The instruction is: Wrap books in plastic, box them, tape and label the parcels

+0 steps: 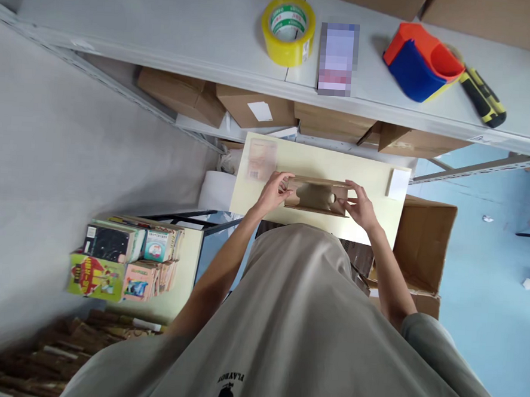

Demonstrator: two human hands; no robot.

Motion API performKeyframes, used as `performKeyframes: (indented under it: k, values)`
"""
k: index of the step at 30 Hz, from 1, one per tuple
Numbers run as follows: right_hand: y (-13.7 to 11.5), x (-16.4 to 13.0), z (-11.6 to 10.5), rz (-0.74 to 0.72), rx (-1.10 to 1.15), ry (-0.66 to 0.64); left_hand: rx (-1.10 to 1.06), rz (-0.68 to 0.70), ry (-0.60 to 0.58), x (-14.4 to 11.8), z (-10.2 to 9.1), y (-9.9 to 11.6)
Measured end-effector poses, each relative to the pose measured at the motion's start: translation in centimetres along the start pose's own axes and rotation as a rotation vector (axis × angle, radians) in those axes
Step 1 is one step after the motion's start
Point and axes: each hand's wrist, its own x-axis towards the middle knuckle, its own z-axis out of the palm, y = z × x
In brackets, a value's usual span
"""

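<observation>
Your left hand (275,190) and right hand (358,205) pinch the ends of a half-folded cardboard piece (318,197) between fingertips; its flaps remain open, folding looks unfinished.

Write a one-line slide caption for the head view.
Both hands, left hand and right hand, hold a folded cardboard piece over a pale yellow table, below a grey shelf.

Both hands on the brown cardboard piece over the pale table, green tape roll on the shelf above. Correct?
Not quite: the tape roll is yellow, not green, as the head view shows. The rest holds: the left hand and right hand grip the ends of the brown cardboard piece over the pale table, with the roll on the shelf above.
</observation>
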Motion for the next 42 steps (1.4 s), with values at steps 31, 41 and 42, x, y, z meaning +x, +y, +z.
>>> performKeyframes:
  k: [31,41,42]
  values:
    - [-1.0,0.5,0.3,0.078,0.243,0.046,0.025,-0.068,0.108,-0.3,1.3,0.9]
    - [-1.2,0.2,1.5,0.098,0.248,0.108,0.093,-0.069,0.103,-1.1,1.2,1.6]
    - [-1.4,0.1,1.5,0.090,0.221,0.112,0.111,-0.057,0.106,-1.1,1.0,1.9]
